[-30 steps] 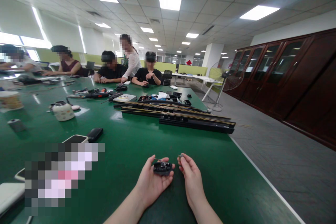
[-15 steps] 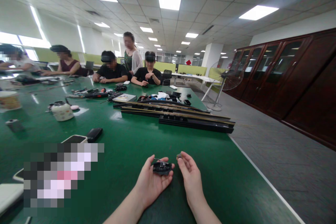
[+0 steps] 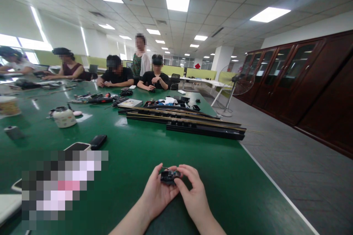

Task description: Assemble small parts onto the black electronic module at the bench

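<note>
A small black plastic housing (image 3: pixel 167 177), open on top with parts inside, rests in my left hand (image 3: pixel 158 191). The thumb and curled fingers of that hand hold it just above the table. A thin wire (image 3: pixel 165 168) runs from the housing to my left thumb. At the housing's right end, the thumb and fingers of my right hand (image 3: pixel 194 187) are closed in a pinch and touch it. Whatever sits between these fingertips is hidden.
Long black rails (image 3: pixel 204 130) with thin brass-coloured rods lie across the green table (image 3: pixel 132 154). On the left are a white jar (image 3: pixel 64 117), a black case (image 3: pixel 98 141) and a metal cylinder (image 3: pixel 13 132). Tools and parts lie farther back, near several people.
My right hand has moved left, from beside the housing onto its right end. The small greyish piece in its fingertips is now out of sight. My left hand stays nearly still.
</note>
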Demonstrator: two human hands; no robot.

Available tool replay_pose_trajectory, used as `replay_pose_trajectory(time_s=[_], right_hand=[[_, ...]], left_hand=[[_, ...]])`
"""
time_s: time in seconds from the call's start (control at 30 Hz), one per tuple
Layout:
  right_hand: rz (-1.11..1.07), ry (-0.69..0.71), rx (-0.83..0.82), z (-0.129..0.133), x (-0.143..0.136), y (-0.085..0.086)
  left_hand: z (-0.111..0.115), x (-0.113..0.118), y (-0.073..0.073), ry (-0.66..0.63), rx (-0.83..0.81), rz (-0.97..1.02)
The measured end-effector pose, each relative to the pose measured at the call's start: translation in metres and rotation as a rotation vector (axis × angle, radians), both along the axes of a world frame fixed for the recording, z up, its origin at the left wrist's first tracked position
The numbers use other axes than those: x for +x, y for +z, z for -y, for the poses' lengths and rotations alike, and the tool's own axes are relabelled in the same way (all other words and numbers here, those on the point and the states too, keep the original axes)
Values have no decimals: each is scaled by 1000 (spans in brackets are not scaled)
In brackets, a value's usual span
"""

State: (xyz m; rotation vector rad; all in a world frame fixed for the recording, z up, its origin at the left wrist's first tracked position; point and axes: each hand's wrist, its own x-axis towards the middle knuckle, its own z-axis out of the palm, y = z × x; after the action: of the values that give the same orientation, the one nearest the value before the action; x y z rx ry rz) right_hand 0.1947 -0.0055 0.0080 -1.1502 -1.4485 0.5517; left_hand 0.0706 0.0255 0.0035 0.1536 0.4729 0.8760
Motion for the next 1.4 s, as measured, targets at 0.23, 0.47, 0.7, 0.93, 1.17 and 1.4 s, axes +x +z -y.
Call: replay_pose_trajectory(time_s=[0.23, 0.47, 0.7, 0.93, 1.17, 1.4], right_hand=[[292, 30, -65, 0, -2, 0], [338, 36, -51, 2, -2, 2], [437, 24, -61, 6, -3, 4], [406, 33, -91, 4, -3, 3], [388, 52, -102, 4, -4, 4], [369, 62, -111, 3, -2, 3]], left_hand=[[1, 2, 1, 42, 24, -14], [1, 3, 1, 47, 1, -26], [2, 4, 3, 63, -12, -30], [2, 4, 4, 50, 5, -37], [1, 3, 3, 31, 30, -33], [1, 3, 2, 17, 40, -29]])
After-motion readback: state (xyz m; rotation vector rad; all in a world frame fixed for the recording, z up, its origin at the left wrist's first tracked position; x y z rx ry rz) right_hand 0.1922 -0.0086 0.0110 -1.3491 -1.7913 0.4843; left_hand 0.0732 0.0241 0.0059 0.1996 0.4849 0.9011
